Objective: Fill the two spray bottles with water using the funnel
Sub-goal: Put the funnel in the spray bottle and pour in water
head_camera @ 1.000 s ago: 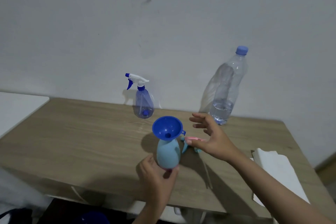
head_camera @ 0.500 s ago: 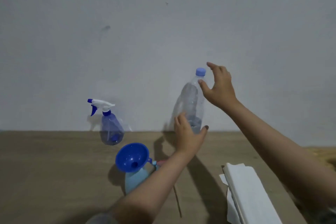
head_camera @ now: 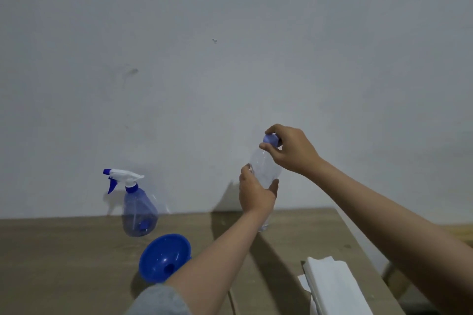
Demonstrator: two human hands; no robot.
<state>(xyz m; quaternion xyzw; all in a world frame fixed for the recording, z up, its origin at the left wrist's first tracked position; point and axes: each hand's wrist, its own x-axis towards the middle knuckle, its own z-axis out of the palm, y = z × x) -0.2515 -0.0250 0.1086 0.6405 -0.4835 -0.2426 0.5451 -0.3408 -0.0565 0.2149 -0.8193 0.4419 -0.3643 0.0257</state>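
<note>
A clear water bottle (head_camera: 265, 166) stands at the back of the wooden table (head_camera: 64, 250). My left hand (head_camera: 256, 195) grips its body from the near side. My right hand (head_camera: 289, 149) pinches its blue cap (head_camera: 270, 139) at the top. A blue funnel (head_camera: 163, 259) sits low in the middle; the light-blue spray bottle under it is hidden behind my left forearm. A second spray bottle (head_camera: 138, 210), clear blue with a white and blue trigger head, stands by the wall to the left.
A stack of white paper towels (head_camera: 335, 286) lies at the lower right of the table. The table's right edge (head_camera: 358, 238) runs close behind it. A plain grey wall (head_camera: 230, 59) rises directly behind the bottles.
Both hands have left the funnel and light-blue bottle and moved back to the water bottle. The left hand now wraps its body and the right hand has closed on the cap.
</note>
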